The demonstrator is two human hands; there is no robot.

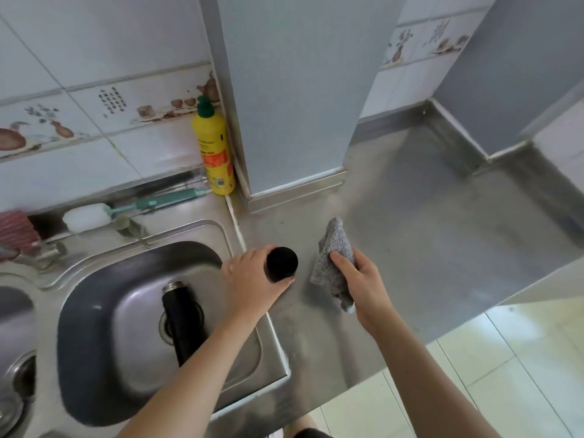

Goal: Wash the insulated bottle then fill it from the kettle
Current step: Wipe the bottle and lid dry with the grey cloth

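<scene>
The black insulated bottle (181, 324) lies on its side in the steel sink basin (104, 330), its open silver mouth pointing away from me, over the drain. My left hand (252, 279) grips the bottle's black cap (282, 263) above the sink's right rim. My right hand (360, 279) holds a grey cloth (335, 257) just to the right of the cap, over the steel counter. No kettle is in view.
A yellow detergent bottle (214, 150) stands in the corner behind the sink. A bottle brush (126, 208) and a red scrubber (17, 230) lie on the back ledge. The steel counter (442, 232) stretches to the right; a wall pillar (294, 90) rises behind it.
</scene>
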